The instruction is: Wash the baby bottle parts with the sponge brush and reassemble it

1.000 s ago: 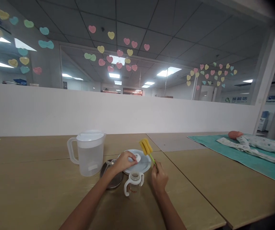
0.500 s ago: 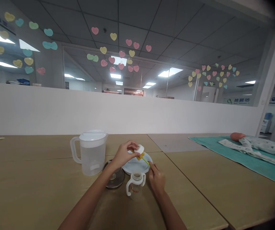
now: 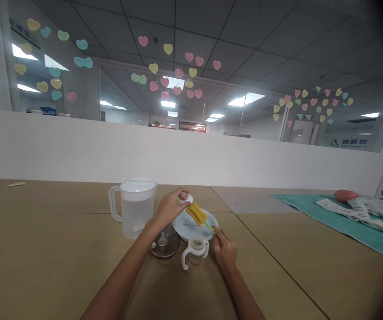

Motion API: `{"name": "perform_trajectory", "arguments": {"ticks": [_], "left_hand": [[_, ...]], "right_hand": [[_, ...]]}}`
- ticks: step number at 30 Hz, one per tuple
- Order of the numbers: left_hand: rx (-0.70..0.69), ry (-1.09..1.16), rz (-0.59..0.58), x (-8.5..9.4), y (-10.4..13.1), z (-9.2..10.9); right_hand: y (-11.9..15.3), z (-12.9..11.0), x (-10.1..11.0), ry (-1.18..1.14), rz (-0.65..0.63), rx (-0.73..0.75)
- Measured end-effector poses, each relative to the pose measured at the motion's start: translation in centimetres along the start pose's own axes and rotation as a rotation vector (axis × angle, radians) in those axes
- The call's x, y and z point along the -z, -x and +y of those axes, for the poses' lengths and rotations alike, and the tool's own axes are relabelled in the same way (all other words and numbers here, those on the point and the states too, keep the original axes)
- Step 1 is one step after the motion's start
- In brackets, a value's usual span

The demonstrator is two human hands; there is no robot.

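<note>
My left hand [image 3: 170, 207] is closed on a white bottle collar [image 3: 187, 199], held above the far side of a pale plate [image 3: 182, 226]. In my right hand [image 3: 225, 250] is the green handle of a bottle brush [image 3: 197, 214]. Its yellow sponge head points up and left, just below the collar. Between my forearms stands an open baby bottle [image 3: 194, 258] with white side handles. A clear nipple [image 3: 162, 240] rests on a dark round dish [image 3: 165, 253], partly behind my left wrist.
A translucent lidded pitcher [image 3: 137, 213] of water stands left of the dish. On the right lies a teal mat [image 3: 298, 209] with patterned cloth [image 3: 378, 211] and an orange-pink object [image 3: 345, 196]. A white wall [image 3: 178, 158] borders the table's back.
The sponge head has come out of the collar and is now fully visible. My left hand has drawn the collar up and left of it. The camera view has turned slightly left.
</note>
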State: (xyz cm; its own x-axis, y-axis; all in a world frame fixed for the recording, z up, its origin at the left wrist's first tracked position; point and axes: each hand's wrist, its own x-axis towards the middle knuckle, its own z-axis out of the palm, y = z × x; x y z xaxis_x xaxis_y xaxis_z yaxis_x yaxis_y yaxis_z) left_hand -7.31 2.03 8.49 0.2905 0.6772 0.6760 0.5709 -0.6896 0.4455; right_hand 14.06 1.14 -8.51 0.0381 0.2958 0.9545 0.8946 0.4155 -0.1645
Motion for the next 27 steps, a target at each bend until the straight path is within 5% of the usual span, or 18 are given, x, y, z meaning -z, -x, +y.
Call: {"name": "perform_trajectory", "arguments": {"ticks": [4, 8, 15, 27], "left_hand": [[0.070, -0.253, -0.273, 2.1, 0.2, -0.4], [0.215, -0.528, -0.527, 2.0, 0.9, -1.3], [0.354, -0.602, -0.663, -0.5, 1.1, -3.7], [0.330, -0.575, -0.732, -0.9, 1.2, -5.8]], "right_hand": [[0.1, 0.2, 0.1, 0.022, 0.048, -0.069], [0.2, 0.3, 0.0, 0.035, 0.062, -0.077], [0.3, 0.6, -0.1, 0.066, 0.029, -0.136], [0.3, 0.5, -0.2, 0.056, 0.046, -0.162]]}}
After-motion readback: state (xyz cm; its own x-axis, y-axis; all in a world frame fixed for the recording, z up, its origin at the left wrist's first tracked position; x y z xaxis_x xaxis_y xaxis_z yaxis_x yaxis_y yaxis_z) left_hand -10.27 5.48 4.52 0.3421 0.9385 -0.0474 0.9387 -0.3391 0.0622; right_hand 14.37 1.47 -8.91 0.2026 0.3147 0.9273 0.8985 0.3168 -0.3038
